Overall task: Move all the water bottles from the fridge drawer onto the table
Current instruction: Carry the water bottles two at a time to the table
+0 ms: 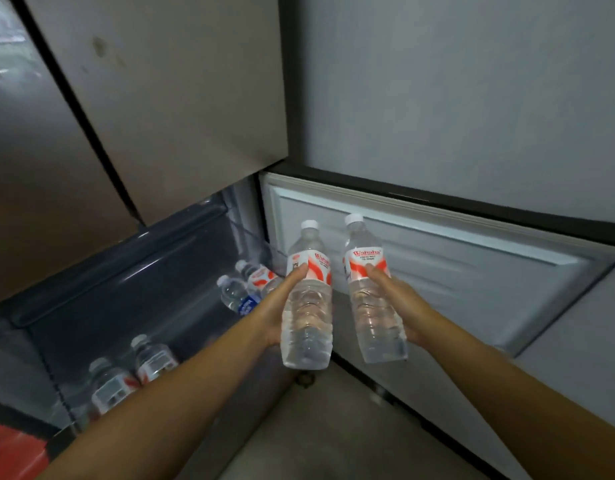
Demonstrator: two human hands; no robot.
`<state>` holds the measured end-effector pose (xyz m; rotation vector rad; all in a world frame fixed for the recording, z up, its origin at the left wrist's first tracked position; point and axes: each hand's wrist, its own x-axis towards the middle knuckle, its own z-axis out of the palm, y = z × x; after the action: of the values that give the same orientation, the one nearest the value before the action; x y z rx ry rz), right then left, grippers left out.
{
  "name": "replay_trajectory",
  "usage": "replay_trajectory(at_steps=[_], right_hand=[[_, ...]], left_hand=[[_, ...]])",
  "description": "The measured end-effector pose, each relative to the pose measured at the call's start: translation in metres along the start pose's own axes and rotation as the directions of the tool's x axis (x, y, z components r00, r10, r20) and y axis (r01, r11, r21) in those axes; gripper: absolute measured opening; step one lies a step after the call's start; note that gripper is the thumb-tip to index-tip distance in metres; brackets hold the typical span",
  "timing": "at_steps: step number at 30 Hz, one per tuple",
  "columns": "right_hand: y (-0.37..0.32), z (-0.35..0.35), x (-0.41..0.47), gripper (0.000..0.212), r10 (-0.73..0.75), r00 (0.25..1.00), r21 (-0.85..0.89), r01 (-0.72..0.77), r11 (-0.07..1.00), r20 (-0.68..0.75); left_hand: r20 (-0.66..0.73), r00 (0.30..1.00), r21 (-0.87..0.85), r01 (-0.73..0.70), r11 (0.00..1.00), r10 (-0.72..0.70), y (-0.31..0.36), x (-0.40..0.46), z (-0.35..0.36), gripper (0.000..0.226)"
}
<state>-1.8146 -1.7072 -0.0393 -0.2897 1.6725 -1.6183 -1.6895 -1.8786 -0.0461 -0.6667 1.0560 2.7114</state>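
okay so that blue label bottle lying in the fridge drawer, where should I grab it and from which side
Probably around its body just below the label, coming from above. The blue-label bottle lies tilted in the drawer, cap up-left, beside a red-label bottle. Its upper side is exposed. Both the left hand and right hand already hold bottles.

Your left forearm (167,389) hides the lower halves of two drawer bottles (126,379). Your left hand (278,306) covers part of the far bottles (243,289). The red object (11,448) is cropped at the frame's corner; its identity is indeterminable.
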Motion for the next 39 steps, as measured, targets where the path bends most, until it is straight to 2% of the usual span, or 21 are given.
replay_trajectory(at_steps=[3, 7, 10, 13, 15, 18, 21, 24, 27, 30, 34, 39], right_hand=[[0.019, -0.042, -0.034, 0.043, -0.018, 0.992, -0.052, 0.011, 0.999, -0.129], [0.048, -0.105, -0.091, 0.043, 0.000, 0.960, -0.016, -0.004, 1.000, -0.279], [0.064, -0.145, -0.138, 0.035, 0.025, 0.937, 0.000, -0.026, 1.000, -0.347], [0.082, -0.190, -0.192, 0.033, 0.044, 0.895, 0.024, -0.037, 0.999, -0.443], [0.095, -0.220, -0.231, 0.030, 0.048, 0.849, 0.047, -0.028, 0.999, -0.526], [0.108, -0.252, -0.277, 0.030, 0.046, 0.780, 0.069, -0.003, 0.998, -0.624], [0.121, -0.282, -0.323, 0.029, 0.029, 0.688, 0.061, 0.022, 0.998, -0.725], [0.136, -0.306, -0.361, 0.034, 0.018, 0.574, 0.030, 0.012, 0.999, -0.819], [0.152, -0.325, -0.394, 0.039, 0.057, 0.464, 0.064, -0.001, 0.998, -0.884], [0.166, -0.343, -0.422, 0.045, 0.103, 0.354, 0.111, 0.004, 0.994, -0.929], [0.182, -0.366, -0.453, 0.068, 0.191, 0.186, 0.195, 0.002, 0.981, -0.964], [0.194, -0.398, -0.489, 0.064, 0.288, -0.034, 0.286, 0.049, 0.957, -0.957]], left_hand=[[0.020, 0.997, 0.061, 0.072, 0.996, -0.073, -0.029, 0.018, 0.019, 0.056], [0.187, 0.961, 0.115, 0.187, 0.976, -0.206, -0.086, 0.039, 0.055, 0.048], [0.173, 0.947, 0.131, 0.251, 0.959, -0.272, -0.127, 0.051, 0.084, 0.042], [0.120, 0.941, 0.216, 0.287, 0.933, -0.317, -0.173, 0.065, 0.126, 0.048], [0.153, 0.918, 0.297, 0.311, 0.903, -0.366, -0.206, 0.072, 0.161, 0.055], [0.161, 0.902, 0.390, 0.316, 0.865, -0.402, -0.247, 0.079, 0.205, 0.055], [0.164, 0.912, 0.512, 0.246, 0.823, -0.376, -0.285, 0.085, 0.251, 0.045], [0.226, 0.940, 0.695, 0.027, 0.718, -0.255, -0.320, 0.092, 0.291, 0.034], [0.291, 0.928, 0.758, -0.075, 0.648, -0.233, -0.353, 0.103, 0.329, 0.038], [0.325, 0.901, 0.788, -0.091, 0.610, -0.286, -0.386, 0.114, 0.366, 0.039], [0.378, 0.828, 0.837, -0.114, 0.535, -0.414, -0.429, 0.131, 0.414, 0.044], [0.419, 0.724, 0.874, -0.157, 0.461, -0.548, -0.481, 0.154, 0.471, 0.042]])
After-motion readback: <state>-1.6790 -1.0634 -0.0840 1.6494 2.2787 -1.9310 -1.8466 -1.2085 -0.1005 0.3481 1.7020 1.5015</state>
